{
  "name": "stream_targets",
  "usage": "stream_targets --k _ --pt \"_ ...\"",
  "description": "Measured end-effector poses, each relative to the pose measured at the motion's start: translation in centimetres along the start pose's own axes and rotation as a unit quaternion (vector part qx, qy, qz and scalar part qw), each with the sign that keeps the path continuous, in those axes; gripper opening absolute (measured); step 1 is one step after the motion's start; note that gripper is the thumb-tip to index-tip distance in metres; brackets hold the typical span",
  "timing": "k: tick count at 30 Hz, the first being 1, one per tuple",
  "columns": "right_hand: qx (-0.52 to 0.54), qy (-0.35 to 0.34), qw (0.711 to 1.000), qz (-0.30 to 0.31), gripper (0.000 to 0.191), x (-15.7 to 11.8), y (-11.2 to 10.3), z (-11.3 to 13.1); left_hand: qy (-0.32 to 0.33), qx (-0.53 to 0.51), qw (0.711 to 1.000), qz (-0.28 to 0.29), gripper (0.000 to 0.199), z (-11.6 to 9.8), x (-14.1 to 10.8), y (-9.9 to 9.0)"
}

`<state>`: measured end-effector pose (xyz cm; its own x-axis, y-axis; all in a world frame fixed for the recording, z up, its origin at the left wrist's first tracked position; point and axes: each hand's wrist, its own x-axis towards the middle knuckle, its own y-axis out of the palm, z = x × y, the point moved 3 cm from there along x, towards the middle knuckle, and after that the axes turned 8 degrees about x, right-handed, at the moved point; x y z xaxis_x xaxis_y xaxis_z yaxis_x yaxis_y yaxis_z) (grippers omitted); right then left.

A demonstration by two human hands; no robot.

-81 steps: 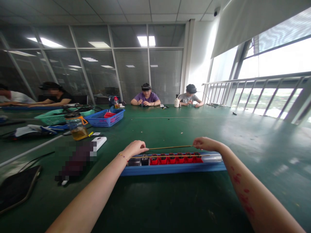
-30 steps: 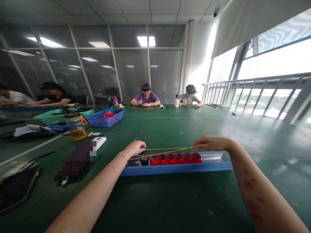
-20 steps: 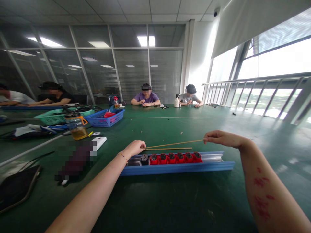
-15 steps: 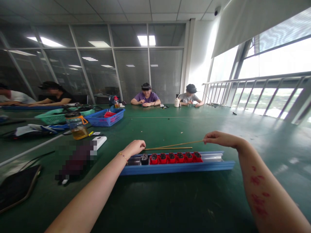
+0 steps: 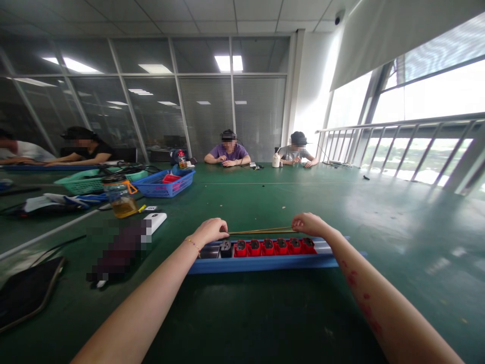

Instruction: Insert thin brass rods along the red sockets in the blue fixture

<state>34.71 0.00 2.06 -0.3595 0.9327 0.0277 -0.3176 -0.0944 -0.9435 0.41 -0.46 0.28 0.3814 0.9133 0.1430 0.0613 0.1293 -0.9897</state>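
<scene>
My left hand is closed in a pinch at the left ends of two thin yellowish sticks. At their right ends is my right hand, its fingers closed on the sticks; whether it grips one or both I cannot tell. The sticks lie nearly side by side, just behind a long blue tray with a silvery inner channel. In the tray stands a row of several red blocks with black tops, and a black block at their left. My right forearm covers part of the tray's right end.
Left on the green table are a purple pouch, a white device, a dark tablet-like thing, a jar of amber liquid, a blue basket and a green basket. Several people sit farther off.
My right hand has moved left and slightly down, toward my left hand. The upper stick has come down closer to the lower one. My left hand has hardly moved.
</scene>
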Motion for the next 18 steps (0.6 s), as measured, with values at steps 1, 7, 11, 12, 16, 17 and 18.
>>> stream_targets --k 1,7,11,12,16,17,18 --pt "-0.011 0.005 1.000 -0.006 0.019 0.2 0.2 0.1 0.002 0.002 1.000 0.000 0.018 -0.1 0.0 0.0" --pt "-0.051 0.019 0.998 0.008 0.017 0.8 1.5 0.0 0.015 0.011 1.000 0.006 0.010 -0.5 -0.1 -0.2" --pt "-0.069 0.019 0.997 0.012 0.024 1.1 1.9 -0.1 0.015 0.024 1.000 0.005 0.011 -0.6 0.0 -0.3" --pt "-0.074 0.020 0.997 0.013 0.026 1.2 2.0 -0.1 0.015 0.027 1.000 0.006 0.013 -0.6 0.1 -0.2" --pt "-0.081 0.021 0.996 0.030 0.031 1.5 2.1 -0.2 0.022 0.030 0.999 0.015 0.019 -0.6 0.2 -0.1" --pt "-0.079 0.019 0.996 0.036 0.031 1.5 2.1 -0.2 0.025 0.029 0.999 0.018 0.020 -0.6 0.2 -0.1" --pt "-0.077 0.018 0.996 0.040 0.032 1.5 2.1 -0.2 0.027 0.027 0.999 0.021 0.021 -0.6 0.2 -0.1"
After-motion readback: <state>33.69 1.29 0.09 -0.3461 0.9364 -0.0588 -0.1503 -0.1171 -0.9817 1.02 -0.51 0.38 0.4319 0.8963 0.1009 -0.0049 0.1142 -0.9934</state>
